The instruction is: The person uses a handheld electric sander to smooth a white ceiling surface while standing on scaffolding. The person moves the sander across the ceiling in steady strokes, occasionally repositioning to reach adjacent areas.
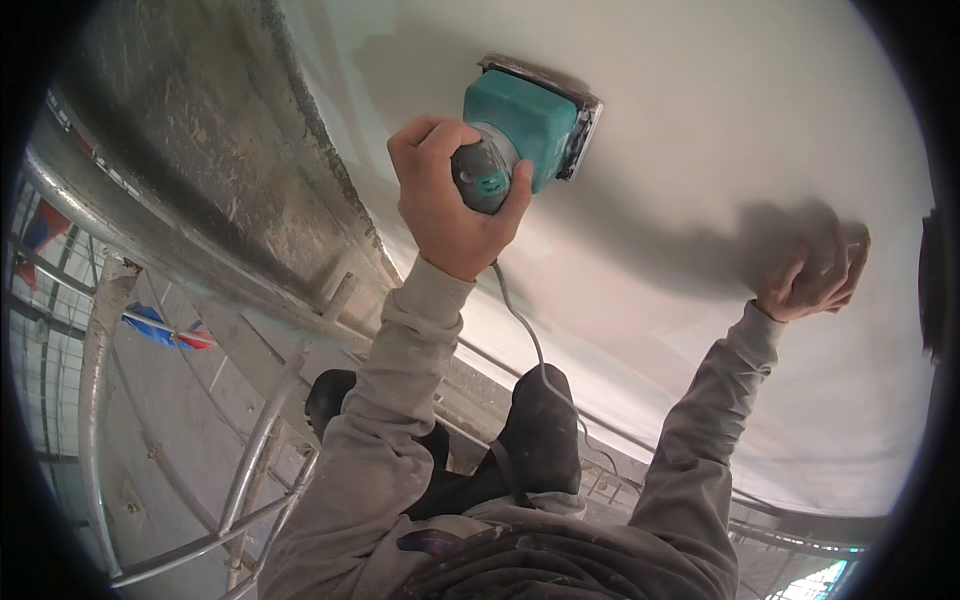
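Observation:
My left hand is wrapped round the dark rounded grip of a teal electric sander. The sander's square pad lies against a smooth, pale wall surface. From the tool a grey power cord hangs down past my knee. Farther right, my right hand is at the same surface with its fingers extended and loosely bent. It holds nothing that I can see, and its shadow falls beside it. Whether the fingertips press on the wall is hard to make out.
A rough, stained beam runs along the upper left. Below it stand metal scaffold tubes, with blue and red cloth behind them. My legs are on a narrow platform. A dark object sits at the right rim.

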Motion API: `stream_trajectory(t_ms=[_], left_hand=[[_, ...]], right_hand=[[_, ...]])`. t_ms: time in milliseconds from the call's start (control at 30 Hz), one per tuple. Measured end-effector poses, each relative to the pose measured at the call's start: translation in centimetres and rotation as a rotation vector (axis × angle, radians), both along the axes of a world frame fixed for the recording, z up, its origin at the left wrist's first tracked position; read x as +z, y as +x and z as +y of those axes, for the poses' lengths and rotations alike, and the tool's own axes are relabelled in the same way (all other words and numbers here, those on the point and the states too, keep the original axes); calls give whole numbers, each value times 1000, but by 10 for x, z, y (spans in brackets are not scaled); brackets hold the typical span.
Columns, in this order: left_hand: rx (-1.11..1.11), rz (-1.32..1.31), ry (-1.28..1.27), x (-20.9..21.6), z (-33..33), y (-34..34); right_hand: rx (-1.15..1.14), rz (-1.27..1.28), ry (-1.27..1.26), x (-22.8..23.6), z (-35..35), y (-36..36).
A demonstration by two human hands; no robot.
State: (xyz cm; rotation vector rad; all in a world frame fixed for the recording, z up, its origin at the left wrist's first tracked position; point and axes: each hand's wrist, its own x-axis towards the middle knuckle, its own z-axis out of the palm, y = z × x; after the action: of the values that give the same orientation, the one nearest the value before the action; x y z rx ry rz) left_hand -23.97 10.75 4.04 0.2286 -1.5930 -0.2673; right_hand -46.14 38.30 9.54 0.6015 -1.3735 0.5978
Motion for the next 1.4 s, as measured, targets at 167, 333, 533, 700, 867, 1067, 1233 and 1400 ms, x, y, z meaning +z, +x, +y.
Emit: stream_trajectory(t_ms=[167,333,533,700,867,1067,1233,1400], left_hand=[[72,66,0,-7,-8,-4],[196,76,55,6,-31,-3],[173,55,17,25,-19,-2],[259,76,-4,25,-59,6],[260,69,26,23,-44,1],[228,112,45,41,-56,4],[262,94,68,39,-54,9],[288,69,-245,41,-49,-6]], right_hand=[[76,14,47,-3,-2,0],[85,51,37,3,-3,0],[33,20,12,-2,-7,3],[113,62,62,2,-7,3],[17,17,47,-2,-5,6],[-10,31,66,-1,-3,5],[17,35,40,-3,-5,6],[-34,9,41,-4,-4,4]])
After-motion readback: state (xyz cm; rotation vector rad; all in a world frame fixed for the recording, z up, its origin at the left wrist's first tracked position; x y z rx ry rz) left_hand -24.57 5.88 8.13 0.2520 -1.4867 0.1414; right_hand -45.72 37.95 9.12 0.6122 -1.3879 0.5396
